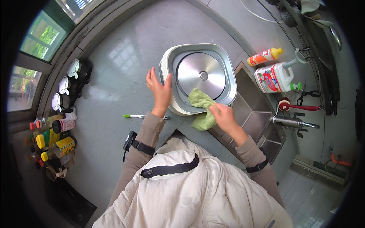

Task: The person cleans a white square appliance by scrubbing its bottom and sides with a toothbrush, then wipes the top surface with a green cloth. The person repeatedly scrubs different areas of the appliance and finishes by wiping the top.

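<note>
A white, rounded-square appliance that looks like a rice cooker stands on the grey counter, with a shiny metal disc and a round centre button inside its rim. At its left side is my left hand, fingers spread and thumb against the outer wall. My right hand grips a light green cloth. Part of the cloth lies over the near rim and touches the inside; the rest hangs down outside, near the front corner. A toothbrush with green bristles lies on the counter, partly hidden behind my left forearm.
Right of the appliance is a steel sink with a faucet. Behind it stand an orange bottle, a white jug and a red-handled brush. Sauce bottles and black canisters line the left side by the window.
</note>
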{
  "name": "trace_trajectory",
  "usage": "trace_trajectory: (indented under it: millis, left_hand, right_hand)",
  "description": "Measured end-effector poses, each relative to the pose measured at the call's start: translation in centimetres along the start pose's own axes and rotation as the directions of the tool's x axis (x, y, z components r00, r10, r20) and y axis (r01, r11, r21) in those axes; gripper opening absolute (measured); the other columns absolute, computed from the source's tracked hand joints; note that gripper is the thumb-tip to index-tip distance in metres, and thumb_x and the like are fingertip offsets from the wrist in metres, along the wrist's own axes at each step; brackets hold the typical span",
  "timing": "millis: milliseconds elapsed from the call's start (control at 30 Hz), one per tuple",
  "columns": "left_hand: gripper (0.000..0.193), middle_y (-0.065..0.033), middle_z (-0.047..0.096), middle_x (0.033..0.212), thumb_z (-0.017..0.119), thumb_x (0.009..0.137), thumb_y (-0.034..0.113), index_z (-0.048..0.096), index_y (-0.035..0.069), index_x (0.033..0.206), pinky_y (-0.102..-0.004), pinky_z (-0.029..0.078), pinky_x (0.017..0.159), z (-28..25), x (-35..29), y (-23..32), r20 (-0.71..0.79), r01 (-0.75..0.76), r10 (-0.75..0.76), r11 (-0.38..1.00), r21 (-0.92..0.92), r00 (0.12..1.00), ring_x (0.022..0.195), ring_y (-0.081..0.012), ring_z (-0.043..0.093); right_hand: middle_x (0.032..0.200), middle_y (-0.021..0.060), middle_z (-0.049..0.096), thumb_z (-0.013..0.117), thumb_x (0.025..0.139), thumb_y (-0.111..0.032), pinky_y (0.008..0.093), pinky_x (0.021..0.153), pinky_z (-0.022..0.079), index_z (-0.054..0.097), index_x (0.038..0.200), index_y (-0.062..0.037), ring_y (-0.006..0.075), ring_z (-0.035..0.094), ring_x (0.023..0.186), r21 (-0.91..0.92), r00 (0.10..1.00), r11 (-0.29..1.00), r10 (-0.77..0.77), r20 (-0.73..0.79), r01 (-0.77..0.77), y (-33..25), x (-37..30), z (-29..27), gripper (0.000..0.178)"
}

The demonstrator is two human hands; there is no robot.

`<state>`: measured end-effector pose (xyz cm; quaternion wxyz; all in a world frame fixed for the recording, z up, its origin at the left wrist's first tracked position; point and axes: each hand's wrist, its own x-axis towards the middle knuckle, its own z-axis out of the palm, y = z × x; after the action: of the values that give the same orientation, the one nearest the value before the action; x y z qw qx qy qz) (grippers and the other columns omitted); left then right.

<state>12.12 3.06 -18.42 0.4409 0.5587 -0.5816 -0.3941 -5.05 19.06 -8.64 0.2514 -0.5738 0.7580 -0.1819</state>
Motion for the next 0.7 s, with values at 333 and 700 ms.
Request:
trace_trajectory:
  millis: [333, 700]
  left_hand:
    - [0.034, -0.008, 0.06, 0.113, 0.043, 0.101, 0.026, 0.052, 0.0, 0.121, -0.0268, 0.047, 0.086, -5.4, -7.6, 5.1, 0.507, 0.53, -0.187, 0.476, -0.702, 0.841, 0.1, -0.0143, 0.059]
    - [0.045, -0.0128, 0.034, 0.147, 0.049, 0.095, 0.019, 0.045, 0.004, 0.137, -0.0466, 0.024, 0.111, -0.6, -0.7, 0.9, 0.259, -0.402, 0.359, 0.905, 0.14, 0.897, 0.135, -0.0403, 0.027]
  right_hand:
    - [0.092, 0.0158, 0.064, 0.055, 0.094, -0.016, 0.0301, 0.077, 0.047, 0.056, 0.12, 0.0045, 0.0226, 0.061, 0.081, 0.423, 0.978, 0.888, -0.118, -0.171, 0.181, -4.8, 2.2, -0.1, 0.033]
    - [0.118, 0.0311, 0.056, 0.06, 0.089, -0.045, 0.0434, 0.092, 0.045, 0.028, 0.139, 0.004, 0.0431, 0.055, 0.111, -0.078, 0.971, 0.981, 0.165, -0.171, -0.18, 12.8, 14.1, -2.1, 0.077]
